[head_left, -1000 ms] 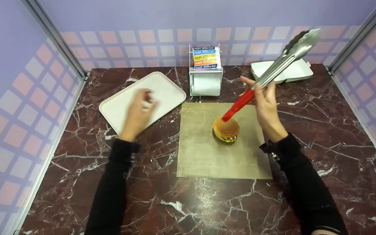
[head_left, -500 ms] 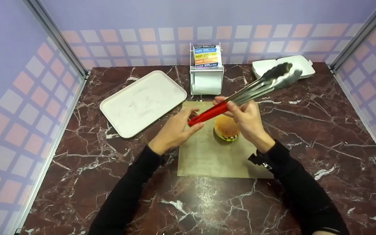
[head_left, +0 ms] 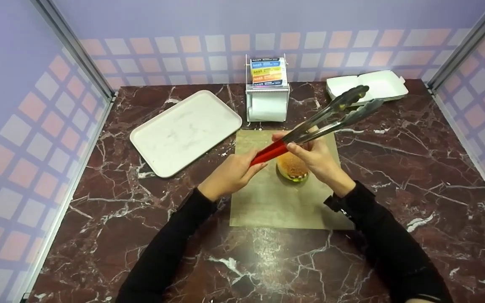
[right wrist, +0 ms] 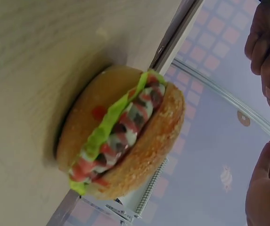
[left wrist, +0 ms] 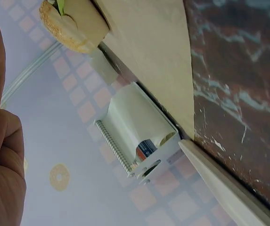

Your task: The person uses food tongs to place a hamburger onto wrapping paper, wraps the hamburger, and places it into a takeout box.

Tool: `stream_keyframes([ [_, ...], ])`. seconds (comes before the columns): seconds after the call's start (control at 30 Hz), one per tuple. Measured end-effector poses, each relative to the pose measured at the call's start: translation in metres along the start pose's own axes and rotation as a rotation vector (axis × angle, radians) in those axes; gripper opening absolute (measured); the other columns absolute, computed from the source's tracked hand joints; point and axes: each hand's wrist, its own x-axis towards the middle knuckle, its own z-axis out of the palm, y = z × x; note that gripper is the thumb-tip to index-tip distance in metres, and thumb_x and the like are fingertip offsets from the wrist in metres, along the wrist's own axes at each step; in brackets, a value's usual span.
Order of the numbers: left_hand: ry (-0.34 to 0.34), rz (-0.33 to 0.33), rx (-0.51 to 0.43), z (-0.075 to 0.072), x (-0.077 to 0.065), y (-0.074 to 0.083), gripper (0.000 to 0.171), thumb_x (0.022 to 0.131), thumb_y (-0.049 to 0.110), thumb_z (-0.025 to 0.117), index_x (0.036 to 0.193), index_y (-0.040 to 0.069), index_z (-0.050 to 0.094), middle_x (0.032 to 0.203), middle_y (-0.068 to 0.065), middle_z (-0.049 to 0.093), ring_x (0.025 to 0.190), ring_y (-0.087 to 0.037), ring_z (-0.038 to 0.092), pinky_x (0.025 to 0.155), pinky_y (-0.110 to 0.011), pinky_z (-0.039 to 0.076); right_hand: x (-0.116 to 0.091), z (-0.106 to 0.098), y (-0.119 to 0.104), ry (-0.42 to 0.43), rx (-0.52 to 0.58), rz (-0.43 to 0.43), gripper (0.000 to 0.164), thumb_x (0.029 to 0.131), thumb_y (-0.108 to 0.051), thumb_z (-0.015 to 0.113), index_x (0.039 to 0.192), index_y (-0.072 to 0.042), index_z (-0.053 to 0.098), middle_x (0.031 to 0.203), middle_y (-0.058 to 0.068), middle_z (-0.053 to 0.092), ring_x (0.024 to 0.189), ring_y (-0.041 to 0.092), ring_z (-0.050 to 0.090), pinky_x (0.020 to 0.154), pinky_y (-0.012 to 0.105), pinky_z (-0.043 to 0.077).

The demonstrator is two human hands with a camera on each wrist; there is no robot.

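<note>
In the head view, metal tongs [head_left: 310, 131] with red handles slant up to the right, their scalloped tips spread apart. My left hand [head_left: 234, 172] grips the end of the red handles. Further along, where red meets metal, my right hand [head_left: 316, 158] holds the tongs between thumb and fingers. Beneath them a burger [head_left: 293, 167] sits on a square of tan paper [head_left: 267, 206], partly hidden by the right hand. The right wrist view shows the burger [right wrist: 120, 134] close, with a sesame bun, lettuce and sauce-striped filling.
A white tray [head_left: 183, 130] lies at the left on the dark marbled table [head_left: 175, 265]. Behind the paper stands a metal dispenser [head_left: 267, 105] with a white roll and coloured labels. An open white takeaway box [head_left: 379, 86] is at the back right. Patterned walls enclose the table.
My left hand has come from over the tray to grip the tongs' handle end. The right hand has lowered the tongs and moved left, and their tips have spread.
</note>
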Motion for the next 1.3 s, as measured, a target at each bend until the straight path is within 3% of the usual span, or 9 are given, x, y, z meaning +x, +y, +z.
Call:
stream_keyframes([
  [0.2, -0.013, -0.049, -0.067, -0.013, -0.002, -0.008, 0.032, 0.108, 0.021, 0.051, 0.127, -0.005, 0.054, 0.091, -0.017, 0.071, 0.059, -0.021, 0.06, 0.053, -0.029, 0.057, 0.005, -0.016, -0.008, 0.06, -0.089, -0.074, 0.052, 0.095, -0.01, 0.073, 0.138, 0.0, 0.048, 0.129, 0.013, 0.071, 0.11, 0.023, 0.072, 0.094, 0.03, 0.06],
  [0.3, 0.018, -0.099, -0.093, -0.026, -0.007, -0.022, 0.035, 0.108, 0.017, 0.049, 0.132, -0.008, 0.051, 0.092, -0.021, 0.069, 0.055, -0.019, 0.056, 0.052, -0.032, 0.057, 0.01, -0.035, -0.015, 0.122, -0.25, -0.056, 0.053, 0.097, -0.004, 0.067, 0.146, -0.001, 0.046, 0.133, 0.013, 0.068, 0.11, 0.02, 0.07, 0.093, 0.026, 0.059],
  [0.37, 0.052, -0.16, -0.094, -0.036, -0.011, -0.034, 0.036, 0.108, 0.019, 0.049, 0.134, -0.007, 0.051, 0.09, -0.02, 0.068, 0.055, -0.018, 0.054, 0.052, -0.035, 0.058, 0.012, -0.053, -0.021, 0.147, -0.41, -0.048, 0.051, 0.1, -0.003, 0.062, 0.148, -0.001, 0.046, 0.14, 0.015, 0.064, 0.123, 0.024, 0.065, 0.103, 0.027, 0.055],
  [0.53, 0.116, -0.312, -0.038, -0.065, -0.027, -0.067, 0.036, 0.11, 0.029, 0.047, 0.126, -0.003, 0.051, 0.083, -0.015, 0.062, 0.058, -0.022, 0.054, 0.055, -0.04, 0.056, 0.006, -0.112, -0.034, 0.194, -0.881, 0.035, 0.058, 0.105, -0.024, 0.059, 0.158, -0.012, 0.04, 0.164, 0.008, 0.041, 0.151, 0.03, 0.037, 0.129, 0.041, 0.027],
  [0.67, 0.129, -0.422, 0.035, -0.096, -0.049, -0.092, 0.041, 0.111, 0.037, 0.044, 0.129, 0.001, 0.049, 0.082, -0.012, 0.058, 0.061, -0.025, 0.053, 0.054, -0.04, 0.053, -0.003, -0.152, -0.032, 0.185, -1.132, 0.091, 0.071, 0.104, -0.043, 0.057, 0.165, -0.021, 0.027, 0.173, 0.004, 0.02, 0.161, 0.031, 0.013, 0.132, 0.052, 0.004],
  [0.77, 0.129, -0.517, 0.077, -0.119, -0.071, -0.109, 0.043, 0.11, 0.042, 0.043, 0.131, 0.005, 0.049, 0.086, -0.014, 0.059, 0.063, -0.027, 0.054, 0.054, -0.039, 0.052, -0.007, -0.17, -0.022, 0.151, -1.256, 0.131, 0.079, 0.104, -0.055, 0.05, 0.167, -0.019, 0.019, 0.175, 0.004, 0.01, 0.162, 0.031, 0.004, 0.131, 0.049, -0.008],
  [0.87, 0.128, -0.589, 0.124, -0.136, -0.094, -0.127, 0.045, 0.11, 0.044, 0.044, 0.132, 0.005, 0.05, 0.09, -0.018, 0.062, 0.066, -0.03, 0.057, 0.056, -0.043, 0.052, -0.009, -0.175, -0.009, 0.084, -1.3, 0.22, 0.084, 0.104, -0.061, 0.043, 0.167, -0.018, 0.009, 0.174, 0.0, -0.001, 0.162, 0.029, -0.003, 0.129, 0.047, -0.016],
  [1.03, 0.102, -0.632, 0.199, -0.15, -0.127, -0.15, 0.041, 0.11, 0.042, 0.047, 0.124, 0.003, 0.051, 0.087, -0.02, 0.061, 0.073, -0.037, 0.059, 0.067, -0.05, 0.05, -0.008, -0.169, 0.013, -0.064, -1.316, 0.344, 0.089, 0.103, -0.063, 0.043, 0.167, -0.016, 0.004, 0.174, 0.002, -0.007, 0.161, 0.035, -0.005, 0.128, 0.058, -0.011],
  [1.3, -0.002, -0.665, 0.163, -0.154, -0.149, -0.167, 0.03, 0.108, 0.034, 0.053, 0.112, 0.003, 0.054, 0.083, -0.012, 0.056, 0.07, -0.029, 0.053, 0.066, -0.038, 0.04, -0.014, -0.161, 0.028, -0.295, -1.317, 0.54, 0.096, 0.098, -0.067, 0.052, 0.167, -0.014, 0.011, 0.175, 0.014, 0.003, 0.161, 0.04, -0.001, 0.128, 0.064, -0.002],
])
